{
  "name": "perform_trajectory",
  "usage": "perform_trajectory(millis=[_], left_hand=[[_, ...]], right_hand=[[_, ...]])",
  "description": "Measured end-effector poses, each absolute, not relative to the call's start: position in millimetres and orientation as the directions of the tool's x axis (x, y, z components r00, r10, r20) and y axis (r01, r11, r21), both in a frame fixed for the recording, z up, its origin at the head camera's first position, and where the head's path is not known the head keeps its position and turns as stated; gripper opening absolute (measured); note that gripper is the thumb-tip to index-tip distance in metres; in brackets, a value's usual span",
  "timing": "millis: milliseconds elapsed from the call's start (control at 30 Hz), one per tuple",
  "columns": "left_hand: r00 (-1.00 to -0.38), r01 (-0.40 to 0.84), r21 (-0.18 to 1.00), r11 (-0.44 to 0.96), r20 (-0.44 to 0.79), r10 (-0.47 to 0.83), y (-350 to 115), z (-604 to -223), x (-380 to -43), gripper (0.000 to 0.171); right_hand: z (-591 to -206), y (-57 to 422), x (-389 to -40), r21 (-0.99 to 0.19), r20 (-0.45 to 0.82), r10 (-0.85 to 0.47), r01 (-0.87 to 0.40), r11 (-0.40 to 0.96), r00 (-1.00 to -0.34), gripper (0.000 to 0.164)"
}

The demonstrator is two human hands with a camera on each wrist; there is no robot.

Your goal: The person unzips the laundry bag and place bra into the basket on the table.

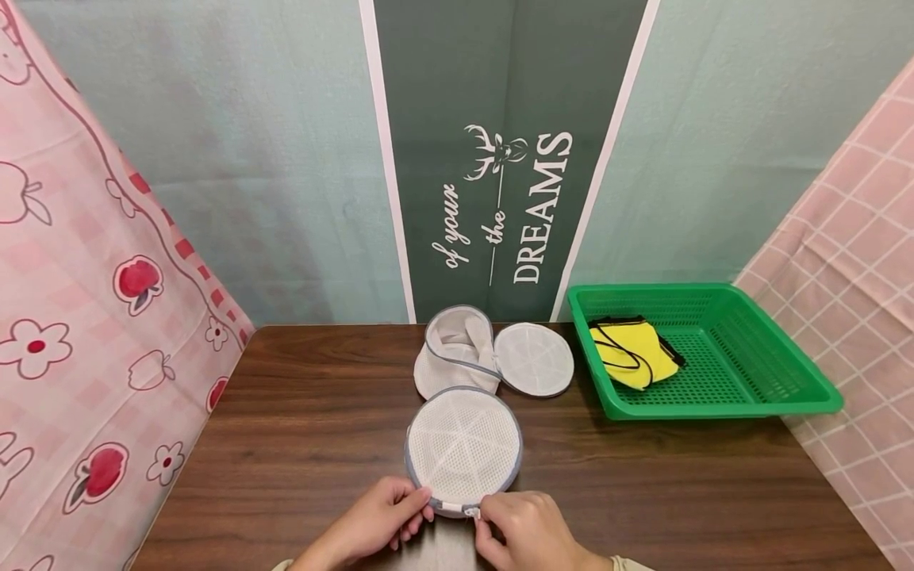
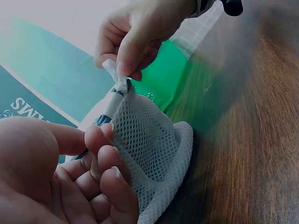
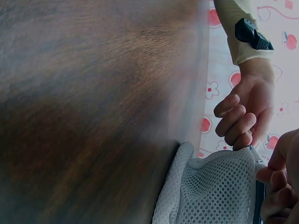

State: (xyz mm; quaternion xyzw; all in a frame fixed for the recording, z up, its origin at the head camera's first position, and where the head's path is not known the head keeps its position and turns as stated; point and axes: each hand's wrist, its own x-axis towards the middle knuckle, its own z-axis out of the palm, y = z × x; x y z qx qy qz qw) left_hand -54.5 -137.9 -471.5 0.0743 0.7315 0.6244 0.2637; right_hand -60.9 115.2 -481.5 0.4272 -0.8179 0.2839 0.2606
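Observation:
A round white mesh laundry bag (image 1: 464, 444) with a grey zipped rim stands at the table's front, its lid lying over the top. At the rim's near left, my left hand (image 1: 385, 515) pinches the edge between thumb and fingers. My right hand (image 1: 524, 531) grips the white zipper pull near the front of the rim, the pull (image 2: 111, 70) showing between thumb and finger in the left wrist view. The bag's mesh side (image 3: 219, 186) bulges and folds in the right wrist view. Directly behind it sits a second mesh bag (image 1: 428, 373), unzipped, with its round lid (image 1: 534, 359) laid out to the right.
A green plastic basket (image 1: 721, 408) stands at the back right of the brown wooden table (image 1: 307, 420). Inside it lies a folded yellow cloth item (image 1: 639, 353) with black edging. Printed curtains hang behind the table and along both sides.

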Motion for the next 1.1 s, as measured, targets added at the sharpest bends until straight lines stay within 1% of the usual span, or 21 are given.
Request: perform_trajectory(millis=[267, 533, 733, 800, 933, 1100], left_hand=[[-0.857, -0.213, 0.954, 0.210, -0.286, 0.429, -137.2, -472.9, -53.4, 0.042], [-0.859, -0.197, 0.955, 0.221, -0.277, 0.431, -135.4, -473.1, -53.1, 0.041], [-0.858, -0.201, 0.956, 0.216, -0.278, 0.432, -134.7, -472.2, -53.2, 0.040], [-0.858, -0.202, 0.955, 0.216, -0.279, 0.431, -134.6, -472.1, -53.2, 0.040], [-0.858, -0.204, 0.954, 0.219, -0.282, 0.429, -134.5, -472.7, -53.3, 0.039], [-0.857, -0.204, 0.954, 0.220, -0.282, 0.430, -134.7, -473.8, -53.7, 0.039]], right_hand=[[-483.1, 116.8, -60.9, -0.245, 0.663, -0.558, -0.849, 0.467, -0.499, 0.029], [-484.6, 119.2, -60.7, -0.252, 0.662, -0.557, -0.848, 0.465, -0.502, 0.031], [-484.3, 120.5, -60.1, -0.282, 0.648, -0.550, -0.837, 0.469, -0.527, 0.035], [-484.2, 120.9, -60.1, -0.283, 0.649, -0.550, -0.838, 0.467, -0.525, 0.036], [-482.9, 121.3, -59.7, -0.289, 0.644, -0.551, -0.836, 0.467, -0.530, 0.034], [-481.3, 121.3, -58.5, -0.317, 0.620, -0.550, -0.820, 0.477, -0.560, 0.030]])
